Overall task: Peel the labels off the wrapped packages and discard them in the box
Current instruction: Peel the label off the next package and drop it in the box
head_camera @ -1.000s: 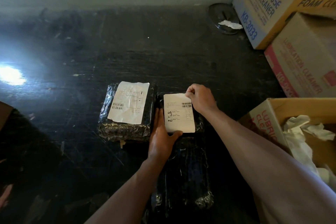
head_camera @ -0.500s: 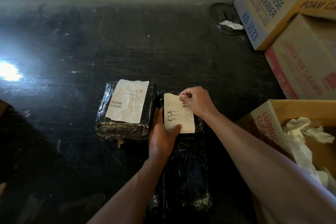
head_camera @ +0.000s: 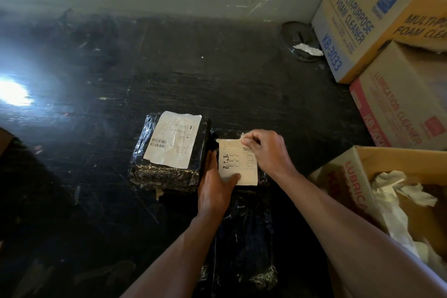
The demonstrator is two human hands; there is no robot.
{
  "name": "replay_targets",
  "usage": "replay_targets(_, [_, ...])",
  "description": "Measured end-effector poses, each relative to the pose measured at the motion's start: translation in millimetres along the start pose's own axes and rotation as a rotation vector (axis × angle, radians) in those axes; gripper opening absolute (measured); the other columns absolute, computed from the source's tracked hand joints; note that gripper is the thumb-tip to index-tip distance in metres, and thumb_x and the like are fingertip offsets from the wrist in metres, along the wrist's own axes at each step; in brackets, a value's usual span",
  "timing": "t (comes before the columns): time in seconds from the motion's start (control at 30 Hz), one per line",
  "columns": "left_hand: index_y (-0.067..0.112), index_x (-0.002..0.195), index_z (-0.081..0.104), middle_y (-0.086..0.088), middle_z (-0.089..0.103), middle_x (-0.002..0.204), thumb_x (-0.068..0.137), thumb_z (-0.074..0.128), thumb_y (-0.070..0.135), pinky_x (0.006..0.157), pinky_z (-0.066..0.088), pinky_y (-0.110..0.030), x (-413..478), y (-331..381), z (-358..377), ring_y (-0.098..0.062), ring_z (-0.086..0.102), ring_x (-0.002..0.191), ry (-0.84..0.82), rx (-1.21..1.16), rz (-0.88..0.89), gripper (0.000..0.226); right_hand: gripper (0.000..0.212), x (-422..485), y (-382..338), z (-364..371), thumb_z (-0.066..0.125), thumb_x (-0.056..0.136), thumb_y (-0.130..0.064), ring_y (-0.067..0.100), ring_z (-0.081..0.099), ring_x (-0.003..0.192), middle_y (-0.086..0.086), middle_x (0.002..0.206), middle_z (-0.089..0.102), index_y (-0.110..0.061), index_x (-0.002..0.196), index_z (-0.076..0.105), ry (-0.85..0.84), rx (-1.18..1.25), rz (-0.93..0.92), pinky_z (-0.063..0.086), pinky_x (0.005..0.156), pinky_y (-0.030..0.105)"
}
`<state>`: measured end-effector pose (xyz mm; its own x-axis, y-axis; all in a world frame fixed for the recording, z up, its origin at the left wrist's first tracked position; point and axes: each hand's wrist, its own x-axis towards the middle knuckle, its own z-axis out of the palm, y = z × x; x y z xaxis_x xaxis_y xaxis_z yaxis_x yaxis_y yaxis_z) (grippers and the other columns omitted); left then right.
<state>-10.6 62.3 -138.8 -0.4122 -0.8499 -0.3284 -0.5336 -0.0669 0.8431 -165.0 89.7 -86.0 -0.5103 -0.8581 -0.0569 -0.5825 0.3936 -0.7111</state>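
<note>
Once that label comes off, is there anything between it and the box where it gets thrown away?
Nothing visible blocks it. The label, pinched at its top edge by the right hand, has only dark floor between it and the open box to the right. The left hand steadies the package on the other side.

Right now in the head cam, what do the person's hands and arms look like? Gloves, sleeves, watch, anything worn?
Nothing worn that shows. Both the left hand and the right hand are bare: no gloves, rings or tape visible. Both forearms are bare up to the frame edge, with no sleeve cuff, watch or wristband in view. Lighting is dim, so fine marks can't be ruled out.
</note>
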Motion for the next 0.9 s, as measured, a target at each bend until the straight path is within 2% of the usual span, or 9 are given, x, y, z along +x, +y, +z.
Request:
replay_targets(0.17, [0.030,0.138,0.041,0.009,0.067,0.105,0.083,0.078,0.024,0.072,0.058,-0.032,2,1,-1,-0.012,0.067,0.092,-0.002,0.002,-0.015,0.067,0.012,-17,-9,-6,0.067,0.094,-0.018,-0.011,0.060,0.088,-0.020,0.092,0.066,-0.021,0.102,0.074,0.048,0.089,-0.021,0.050,0.077,0.012])
replay_targets(0.23, [0.029,0.139,0.042,0.007,0.068,0.105,0.083,0.078,0.026,0.074,0.058,-0.035,1,0,-1,-0.014,0.067,0.093,0.003,0.011,-0.014,0.067,0.011,-23,-13,-8,0.067,0.094,-0.018,-0.013,0.061,0.087,-0.023,0.086,0.063,-0.021,0.101,0.075,0.026,0.088,-0.037,0.050,0.074,0.010])
replay_targets(0.33, [0.028,0.146,0.036,0.005,0.067,0.115,0.082,0.079,0.027,0.083,0.058,-0.042,1,0,-1,-0.017,0.067,0.103,0.003,0.002,0.002,0.077,0.011,-31,-13,-13,0.067,0.094,-0.016,-0.016,0.062,0.088,-0.022,0.088,0.065,-0.022,0.100,0.074,0.061,0.165,-0.015,0.049,0.071,0.006])
replay_targets(0.47, [0.024,0.155,0.025,0.001,0.063,0.128,0.083,0.078,0.028,0.092,0.055,-0.041,1,1,-2,-0.018,0.063,0.112,-0.011,-0.016,-0.012,0.090,0.012,-35,-17,-23,0.068,0.093,-0.018,-0.002,0.065,0.097,-0.015,0.099,0.070,-0.023,0.100,0.075,0.064,0.168,-0.011,0.054,0.078,0.016])
replay_targets(0.53, [0.025,0.159,0.016,-0.003,0.054,0.143,0.085,0.076,0.026,0.099,0.051,-0.040,-1,0,-5,-0.022,0.057,0.123,-0.039,-0.003,0.001,0.095,0.012,-39,-17,-28,0.068,0.093,-0.018,-0.001,0.064,0.100,-0.013,0.103,0.072,-0.023,0.102,0.075,0.053,0.149,-0.013,0.054,0.081,0.016])
replay_targets(0.6, [0.026,0.159,0.011,0.000,0.033,0.159,0.086,0.075,0.023,0.105,0.046,-0.039,-4,-1,-8,-0.020,0.046,0.135,-0.073,0.046,0.072,0.097,0.014,-42,-17,-31,0.069,0.093,-0.018,-0.002,0.064,0.100,-0.013,0.103,0.072,-0.023,0.104,0.075,0.060,0.131,-0.012,0.051,0.082,0.013])
replay_targets(0.67, [0.027,0.159,0.014,0.008,0.013,0.166,0.086,0.076,0.020,0.112,0.038,-0.037,-5,-5,-10,-0.013,0.030,0.144,-0.084,0.103,0.159,0.095,0.015,-44,-17,-31,0.070,0.092,-0.017,-0.001,0.065,0.099,-0.013,0.102,0.073,-0.022,0.105,0.076,0.072,0.106,-0.008,0.051,0.085,0.015])
replay_targets(0.73, [0.025,0.157,0.025,0.010,0.014,0.165,0.085,0.076,0.017,0.117,0.031,-0.035,-4,-8,-12,-0.010,0.020,0.148,-0.093,0.127,0.200,0.088,0.015,-46,-18,-32,0.070,0.092,-0.015,-0.001,0.065,0.097,-0.013,0.098,0.073,-0.022,0.103,0.076,0.087,0.121,0.012,0.053,0.085,0.017])
replay_targets(0.9, [0.019,0.153,0.033,0.006,0.021,0.164,0.084,0.077,0.017,0.114,0.036,-0.036,-2,-7,-18,-0.012,0.028,0.146,-0.137,0.160,0.223,0.082,0.014,-47,-23,-37,0.069,0.092,-0.013,-0.002,0.064,0.095,-0.021,0.091,0.066,-0.022,0.100,0.077,0.060,0.131,0.014,0.051,0.080,0.013])
